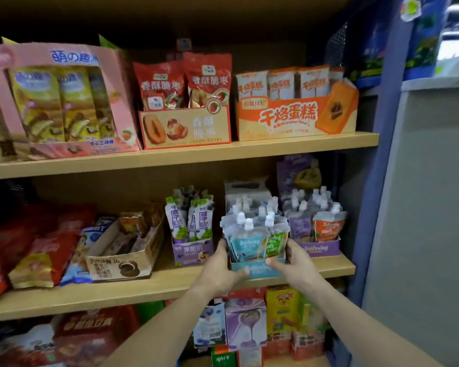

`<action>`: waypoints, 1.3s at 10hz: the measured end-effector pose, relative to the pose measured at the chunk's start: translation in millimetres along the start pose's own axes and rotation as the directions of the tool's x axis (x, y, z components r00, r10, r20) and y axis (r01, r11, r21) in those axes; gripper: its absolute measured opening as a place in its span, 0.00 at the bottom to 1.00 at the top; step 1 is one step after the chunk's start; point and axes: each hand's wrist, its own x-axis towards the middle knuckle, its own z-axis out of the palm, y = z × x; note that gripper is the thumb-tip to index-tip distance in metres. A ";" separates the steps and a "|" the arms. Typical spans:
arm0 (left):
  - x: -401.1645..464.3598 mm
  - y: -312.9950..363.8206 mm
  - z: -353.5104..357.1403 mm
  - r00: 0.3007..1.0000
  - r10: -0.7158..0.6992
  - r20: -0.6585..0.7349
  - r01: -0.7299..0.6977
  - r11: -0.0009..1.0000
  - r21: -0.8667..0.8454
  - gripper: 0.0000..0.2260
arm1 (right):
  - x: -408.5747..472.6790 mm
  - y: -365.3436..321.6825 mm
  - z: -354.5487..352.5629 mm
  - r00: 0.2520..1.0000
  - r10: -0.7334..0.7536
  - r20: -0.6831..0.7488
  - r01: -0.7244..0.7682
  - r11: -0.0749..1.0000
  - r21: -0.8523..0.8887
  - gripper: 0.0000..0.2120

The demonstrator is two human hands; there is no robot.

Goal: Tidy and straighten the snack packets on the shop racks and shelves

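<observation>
A light blue display box (259,270) full of white-capped spout pouches (249,238) stands at the front edge of the middle shelf (143,287). My left hand (219,271) grips the box's left side, thumb along its front. My right hand (294,263) grips its right side, thumb on the front edge. To its left is a purple box of tall white pouches (192,234). To its right is a purple box of spout pouches (316,229).
A brown cookie box (122,263) and red bags (37,250) sit left on the middle shelf. The top shelf (186,152) carries a pink box (61,102), a red date box (186,128) and an orange cake box (294,115). A grey wall (421,207) is at right.
</observation>
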 end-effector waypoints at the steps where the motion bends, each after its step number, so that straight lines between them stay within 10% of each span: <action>1: 18.8 2.1 4.1 1.000 -0.004 -0.010 0.006 0.993 0.121 0.33 | 13.6 -0.6 11.3 1.000 0.022 -0.008 -0.023 0.999 -0.022 0.15; 4: 62.0 -6.3 7.3 0.995 -0.096 -0.004 0.095 0.971 0.221 0.21 | 42.8 -2.6 19.9 0.994 0.107 -0.006 -0.107 0.994 -0.011 0.22; 10: 60.9 -44.0 37.3 0.971 0.146 -0.189 -0.098 0.965 0.244 0.40 | 42.2 7.3 39.2 0.988 0.067 -0.136 -0.063 0.998 0.029 0.27; 13: 17.4 -1.4 2.9 0.985 -0.162 0.062 0.158 0.985 0.063 0.23 | 18.5 -31.8 33.8 0.928 0.258 -0.267 -0.304 0.942 -0.145 0.15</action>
